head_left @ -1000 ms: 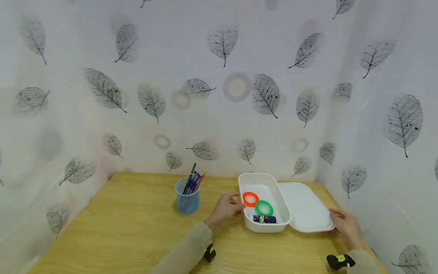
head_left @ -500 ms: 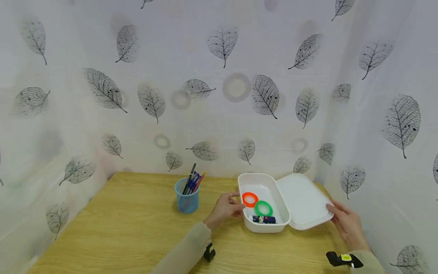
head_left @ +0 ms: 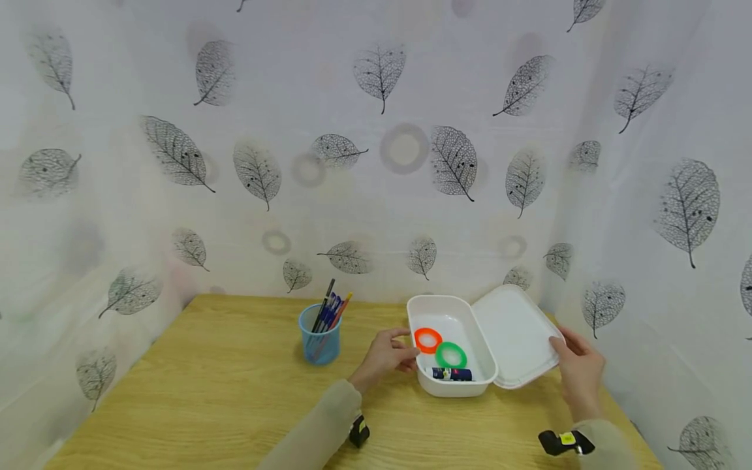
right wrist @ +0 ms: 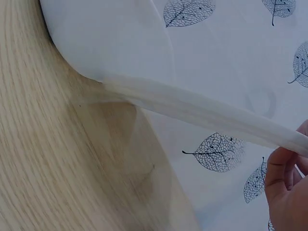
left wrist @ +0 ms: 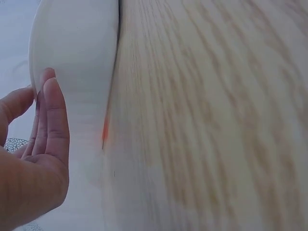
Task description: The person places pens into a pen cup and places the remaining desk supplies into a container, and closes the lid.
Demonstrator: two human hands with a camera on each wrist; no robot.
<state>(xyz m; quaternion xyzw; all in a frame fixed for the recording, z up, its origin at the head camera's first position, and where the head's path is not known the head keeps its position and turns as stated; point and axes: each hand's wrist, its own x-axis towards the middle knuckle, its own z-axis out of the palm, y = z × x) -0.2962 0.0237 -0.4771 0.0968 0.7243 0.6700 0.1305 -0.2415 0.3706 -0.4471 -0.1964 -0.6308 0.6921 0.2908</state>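
A white plastic box [head_left: 455, 389] stands uncovered on the table. Inside lie an orange ring [head_left: 418, 340], a green ring [head_left: 439, 356] and a dark blue tube [head_left: 455, 374] with a white end. My left hand [head_left: 383, 358] holds the box's left side; in the left wrist view its thumb is at the rim and the fingers [left wrist: 57, 115] lie against the outer wall. On the other side, my right hand [head_left: 580, 369] pinches the near right edge of the white lid [head_left: 517, 339]. The lid tilts, its right side raised and its left side along the box.
A blue cup [head_left: 321, 347] with several pens and pencils stands left of the box on the wooden table [head_left: 223, 378]. A leaf-patterned curtain [head_left: 376, 196] hangs behind the table and along both sides.
My right hand has raised the lid's right side from nearly flat to a steeper tilt, moving slightly left and away from me. The left hand and the box stay in place.
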